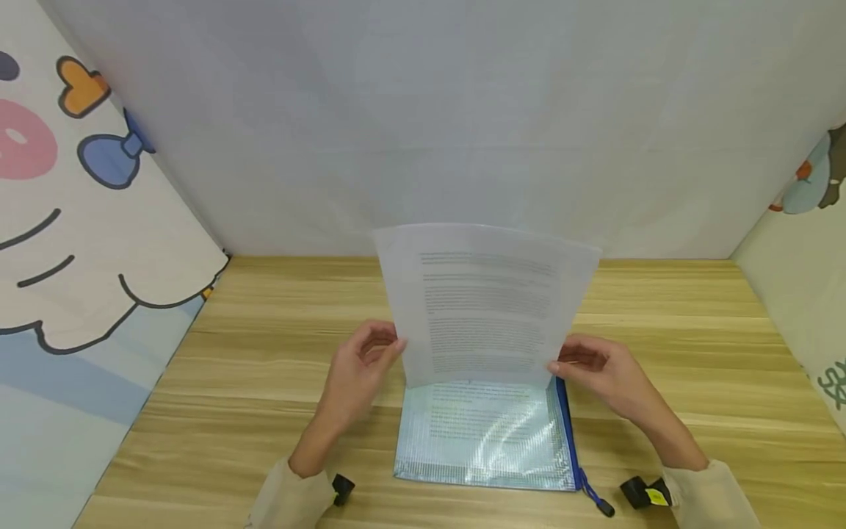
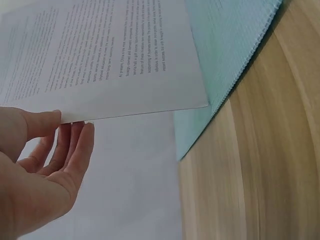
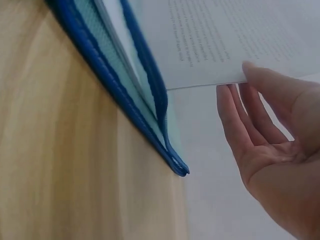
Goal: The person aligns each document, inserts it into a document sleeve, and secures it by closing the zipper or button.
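A printed sheet of paper (image 1: 489, 308) stands tilted up, its lower edge overlapping the far part of a translucent mint zipper pouch (image 1: 489, 466). My left hand (image 1: 360, 371) pinches the sheet's left edge between thumb and fingers. On the opposite edge, my right hand (image 1: 604, 375) pinches it the same way. The pouch lies flat on the table, with lines of print showing through its front. Its blue zipper (image 1: 567, 433) runs along the right side; the right wrist view shows the zipper's two edges parted, with white paper (image 3: 116, 35) between them.
The wooden table (image 1: 277, 367) reaches back to a pale cloth wall (image 1: 463, 132). A cartoon-printed cloth (image 1: 99, 242) borders the left side. The zipper's cord pull (image 1: 604, 507) lies on the table by the pouch's near right corner. Black wrist devices (image 1: 636, 492) sit at both sleeves.
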Demonstrator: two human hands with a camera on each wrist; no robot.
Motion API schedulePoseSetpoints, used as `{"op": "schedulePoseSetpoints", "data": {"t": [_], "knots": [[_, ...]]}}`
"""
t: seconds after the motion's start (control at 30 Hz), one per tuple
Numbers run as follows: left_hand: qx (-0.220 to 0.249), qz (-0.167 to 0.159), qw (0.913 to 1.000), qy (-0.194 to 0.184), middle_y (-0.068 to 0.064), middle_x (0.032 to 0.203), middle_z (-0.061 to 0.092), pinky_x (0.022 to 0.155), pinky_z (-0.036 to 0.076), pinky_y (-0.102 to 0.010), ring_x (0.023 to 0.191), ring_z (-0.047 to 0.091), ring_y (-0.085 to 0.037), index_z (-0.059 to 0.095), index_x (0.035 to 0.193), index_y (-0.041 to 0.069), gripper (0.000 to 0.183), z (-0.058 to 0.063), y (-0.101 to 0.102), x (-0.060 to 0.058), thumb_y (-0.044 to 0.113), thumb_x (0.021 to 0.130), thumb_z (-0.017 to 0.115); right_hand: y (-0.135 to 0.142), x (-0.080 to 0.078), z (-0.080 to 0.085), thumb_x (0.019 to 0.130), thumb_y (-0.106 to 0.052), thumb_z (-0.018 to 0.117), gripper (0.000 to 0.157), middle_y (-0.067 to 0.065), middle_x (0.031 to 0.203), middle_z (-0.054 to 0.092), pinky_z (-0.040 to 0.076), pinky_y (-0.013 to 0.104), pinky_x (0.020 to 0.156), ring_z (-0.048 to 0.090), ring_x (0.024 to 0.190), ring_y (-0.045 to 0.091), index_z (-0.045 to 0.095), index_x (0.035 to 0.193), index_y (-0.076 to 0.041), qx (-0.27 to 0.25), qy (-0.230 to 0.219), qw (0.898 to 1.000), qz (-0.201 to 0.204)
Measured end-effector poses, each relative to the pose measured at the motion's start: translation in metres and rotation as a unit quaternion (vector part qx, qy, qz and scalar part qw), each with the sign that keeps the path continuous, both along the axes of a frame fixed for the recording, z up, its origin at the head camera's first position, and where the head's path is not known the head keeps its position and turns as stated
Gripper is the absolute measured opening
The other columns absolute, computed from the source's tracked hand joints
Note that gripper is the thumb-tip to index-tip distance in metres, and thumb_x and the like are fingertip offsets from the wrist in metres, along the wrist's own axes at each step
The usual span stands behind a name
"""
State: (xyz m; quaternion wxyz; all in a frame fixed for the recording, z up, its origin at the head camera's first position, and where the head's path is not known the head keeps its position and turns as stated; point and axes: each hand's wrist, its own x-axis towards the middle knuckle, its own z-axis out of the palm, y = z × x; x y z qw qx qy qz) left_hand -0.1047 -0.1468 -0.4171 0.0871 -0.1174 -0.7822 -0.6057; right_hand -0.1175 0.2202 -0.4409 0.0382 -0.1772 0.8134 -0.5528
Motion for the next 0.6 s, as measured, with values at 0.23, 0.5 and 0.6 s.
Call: {"op": "schedulePoseSetpoints", "data": {"t": [0.23, 0.5, 0.6], "knots": [[0.019, 0.004, 0.9997, 0.013, -0.016, 0.105, 0.066, 0.085, 0.059, -0.026, 0.099, 0.068, -0.020, 0.065, 0.107, -0.005, 0.016, 0.0018, 0.0019, -0.0008, -0.002, 0.094, 0.072, -0.0023, -0.0031, 0.0067, 0.096, -0.006, 0.072, 0.027, 0.014, 0.115, 0.072, 0.058, 0.025, 0.086, 0.071, 0.100, 0.013, 0.068, 0.122, 0.002, -0.025, 0.013, 1.000, -0.005], [0.032, 0.005, 0.9990, 0.030, -0.017, 0.102, 0.066, 0.079, 0.060, -0.026, 0.097, 0.069, -0.024, 0.065, 0.106, -0.005, 0.014, -0.0005, 0.0038, -0.0042, -0.003, 0.094, 0.071, -0.0075, -0.0035, 0.0082, 0.095, -0.001, 0.071, 0.021, 0.012, 0.107, 0.074, 0.060, 0.027, 0.080, 0.073, 0.092, 0.014, 0.070, 0.115, 0.005, -0.051, 0.040, 0.997, -0.039], [0.036, 0.006, 0.9988, 0.033, -0.016, 0.101, 0.066, 0.076, 0.061, -0.032, 0.095, 0.068, -0.022, 0.065, 0.106, -0.004, 0.014, -0.0008, 0.0047, -0.0049, -0.003, 0.094, 0.071, -0.0077, -0.0032, 0.0088, 0.095, 0.000, 0.071, 0.020, 0.005, 0.104, 0.074, 0.061, 0.030, 0.078, 0.074, 0.089, 0.012, 0.070, 0.114, 0.006, -0.064, 0.040, 0.996, -0.054]]}}
